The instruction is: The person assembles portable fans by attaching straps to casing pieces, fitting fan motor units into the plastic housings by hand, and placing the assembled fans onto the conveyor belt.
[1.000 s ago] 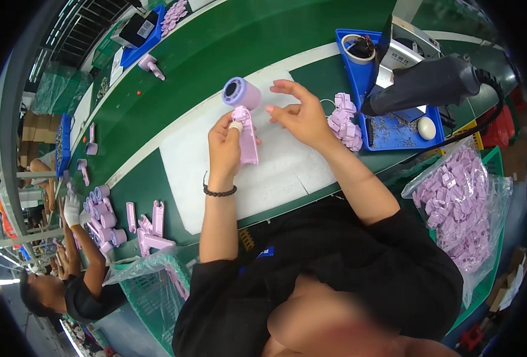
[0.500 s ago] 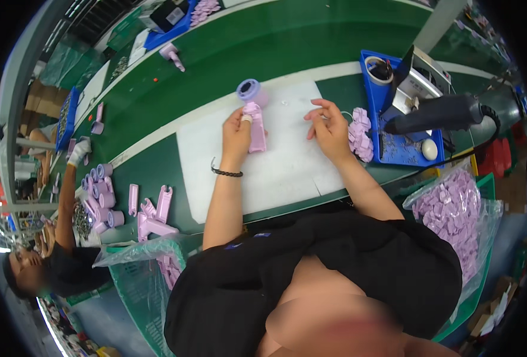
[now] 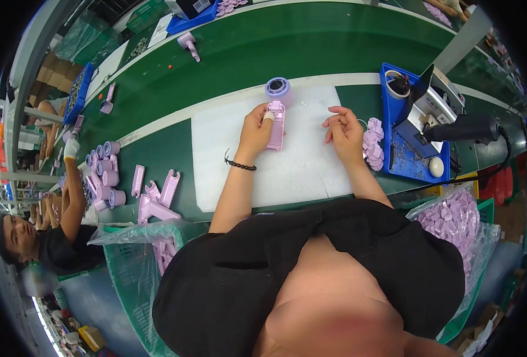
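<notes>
Over a white foam mat (image 3: 216,172), my left hand (image 3: 255,131) grips the handle of a pink hair dryer housing (image 3: 277,128). Its round purple head (image 3: 278,89) points away from me, and the long inner channel of the handle faces up. My left thumb, with a pale wrap on it, presses on the handle near the head. To the right, my right hand (image 3: 345,132) hovers over the mat, fingers loosely bent and apart, with nothing visible in them. It is nearest to a pile of small pink parts (image 3: 373,144) beside the mat's right edge.
A blue tray (image 3: 388,107) at right holds screws, a tape roll (image 3: 398,84) and a black-handled tool (image 3: 463,129). Pink handle shells (image 3: 169,187) and several housings (image 3: 110,178) lie left. Bagged parts flank me in green crates (image 3: 132,279). A co-worker's gloved hand (image 3: 71,149) reaches in from the left.
The whole view has shifted, so the mat and tray appear farther right. My left hand still grips the housing, and my right hand stays apart from it. The co-worker's gloved hand has moved slightly.
</notes>
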### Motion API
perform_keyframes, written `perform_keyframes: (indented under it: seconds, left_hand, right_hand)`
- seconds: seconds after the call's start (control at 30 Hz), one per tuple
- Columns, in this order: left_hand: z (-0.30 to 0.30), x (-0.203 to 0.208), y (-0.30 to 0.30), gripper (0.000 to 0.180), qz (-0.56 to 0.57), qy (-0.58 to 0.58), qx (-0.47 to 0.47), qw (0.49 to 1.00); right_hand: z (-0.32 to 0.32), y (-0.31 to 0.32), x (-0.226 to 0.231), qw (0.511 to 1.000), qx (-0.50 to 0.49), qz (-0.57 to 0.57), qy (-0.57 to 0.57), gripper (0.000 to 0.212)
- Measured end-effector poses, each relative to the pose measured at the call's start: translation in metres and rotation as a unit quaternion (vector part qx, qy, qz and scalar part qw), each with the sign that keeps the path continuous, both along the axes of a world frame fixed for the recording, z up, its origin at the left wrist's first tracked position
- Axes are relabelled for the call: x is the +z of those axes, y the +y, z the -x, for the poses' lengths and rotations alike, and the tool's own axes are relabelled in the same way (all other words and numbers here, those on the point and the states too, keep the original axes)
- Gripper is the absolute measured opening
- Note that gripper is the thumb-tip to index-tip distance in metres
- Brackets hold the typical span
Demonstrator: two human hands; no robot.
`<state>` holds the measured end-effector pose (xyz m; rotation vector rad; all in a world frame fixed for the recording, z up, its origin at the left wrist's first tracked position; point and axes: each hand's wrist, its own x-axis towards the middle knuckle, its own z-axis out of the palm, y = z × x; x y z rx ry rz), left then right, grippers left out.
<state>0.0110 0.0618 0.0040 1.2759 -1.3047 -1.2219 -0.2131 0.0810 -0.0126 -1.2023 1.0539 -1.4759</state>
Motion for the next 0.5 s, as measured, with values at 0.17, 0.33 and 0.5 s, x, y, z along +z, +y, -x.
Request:
perform_keyframes:
  seconds: [0.17, 0.33, 0.5]
  left_hand:
    - [0.0029, -0.0008, 0.001, 0.029, -0.003, -0.003, -0.003, 1.0]
    - [0.007, 0.0017, 0.0016, 0.03, -0.017, -0.028, 0.004, 0.999]
    - [0.0042, -0.0024, 0.0013, 0.03, 0.006, -0.021, 0.006, 1.0]
  right_hand:
    - [0.0024, -0.0019, -0.0078, 1.0, 0.006, -0.024, 0.014, 0.019]
    - [0.0052, 0.0016, -0.0042, 0.998, 0.017, -0.028, 0.053, 0.019]
    - [0.0033, 0.0013, 0.0005, 0.997, 0.045, -0.027, 0.049, 0.018]
